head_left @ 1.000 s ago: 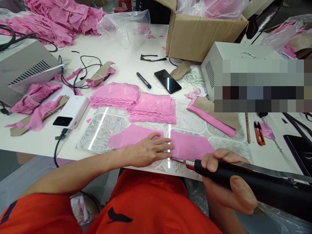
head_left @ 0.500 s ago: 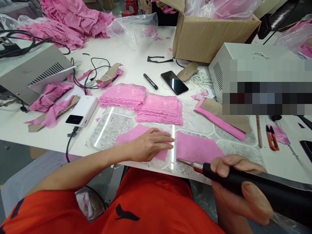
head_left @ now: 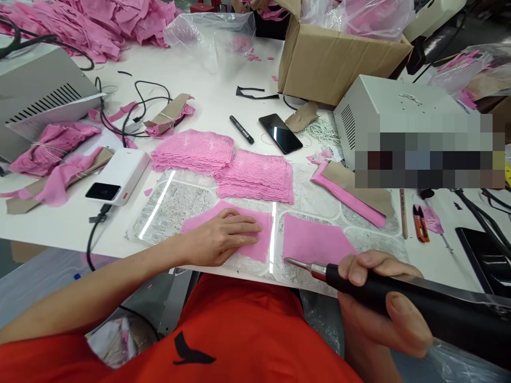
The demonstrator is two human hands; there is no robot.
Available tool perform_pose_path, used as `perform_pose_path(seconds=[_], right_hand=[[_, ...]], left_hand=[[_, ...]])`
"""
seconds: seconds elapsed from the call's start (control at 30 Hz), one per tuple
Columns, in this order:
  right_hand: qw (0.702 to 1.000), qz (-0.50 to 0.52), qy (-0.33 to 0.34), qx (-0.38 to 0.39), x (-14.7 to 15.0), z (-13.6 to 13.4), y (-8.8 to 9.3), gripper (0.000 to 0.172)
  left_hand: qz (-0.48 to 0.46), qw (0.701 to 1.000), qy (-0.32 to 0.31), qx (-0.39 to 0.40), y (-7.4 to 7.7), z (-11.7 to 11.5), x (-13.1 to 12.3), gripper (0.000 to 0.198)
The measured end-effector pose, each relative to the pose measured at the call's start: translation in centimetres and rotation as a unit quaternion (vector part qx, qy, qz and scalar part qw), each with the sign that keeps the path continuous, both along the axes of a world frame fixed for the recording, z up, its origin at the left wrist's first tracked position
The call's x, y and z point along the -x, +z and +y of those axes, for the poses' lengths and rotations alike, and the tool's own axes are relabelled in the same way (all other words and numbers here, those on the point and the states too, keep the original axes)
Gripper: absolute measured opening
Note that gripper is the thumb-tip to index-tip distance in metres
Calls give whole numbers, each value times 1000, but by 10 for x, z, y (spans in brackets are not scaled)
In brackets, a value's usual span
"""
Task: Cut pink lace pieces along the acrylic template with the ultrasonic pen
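My left hand [head_left: 223,234] lies flat, fingers stretched out, on a pink cloth piece [head_left: 263,239] with one slanted end. To its right is a second pink cloth piece [head_left: 315,239], also lying flat on the patterned clear mat [head_left: 167,205]. My right hand [head_left: 379,298] is closed round a thick black hand tool [head_left: 443,314] with a narrow metal tip. That tip points left, at the lower left corner of the second piece; whether it touches the cloth I cannot tell. Behind both pieces sit two stacks of pink lace cloth [head_left: 255,175], side by side.
A white power bank [head_left: 133,165] with a cable stands left. Beyond the stacks lie a marker [head_left: 241,129] and a phone [head_left: 280,133]. Grey vented boxes flank the table, the right one [head_left: 399,96] near a cardboard box [head_left: 331,64]. Orange thread snips [head_left: 420,223] lie right.
My left hand has slid left on its cloth piece, its fingertips back from the right edge. The tool tip stays at the second piece's corner. The whole view has shifted slightly.
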State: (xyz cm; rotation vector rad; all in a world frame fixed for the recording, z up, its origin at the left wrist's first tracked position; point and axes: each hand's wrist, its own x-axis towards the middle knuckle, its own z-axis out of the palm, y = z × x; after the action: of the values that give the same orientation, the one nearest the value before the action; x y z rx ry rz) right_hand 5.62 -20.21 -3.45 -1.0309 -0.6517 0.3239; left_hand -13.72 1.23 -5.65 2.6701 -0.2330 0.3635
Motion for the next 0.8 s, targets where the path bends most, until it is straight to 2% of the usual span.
perform_pose_path(seconds=[0.4,0.6,0.7,0.8], right_hand=[[1000,-20,13,13,2,0,0,13],[999,-25,18,28,3,-1,2,12],[1000,-5,18,21,3,0,3,19],[999,37,6,13,3,2,8,36]], left_hand=[[9,1000,2,-10,-3,1,3,38],[37,999,-8,0,1,1,4,39],[54,998,-19,3,3,0,3,39],[62,997,-41,-2,5,-1,2,38]])
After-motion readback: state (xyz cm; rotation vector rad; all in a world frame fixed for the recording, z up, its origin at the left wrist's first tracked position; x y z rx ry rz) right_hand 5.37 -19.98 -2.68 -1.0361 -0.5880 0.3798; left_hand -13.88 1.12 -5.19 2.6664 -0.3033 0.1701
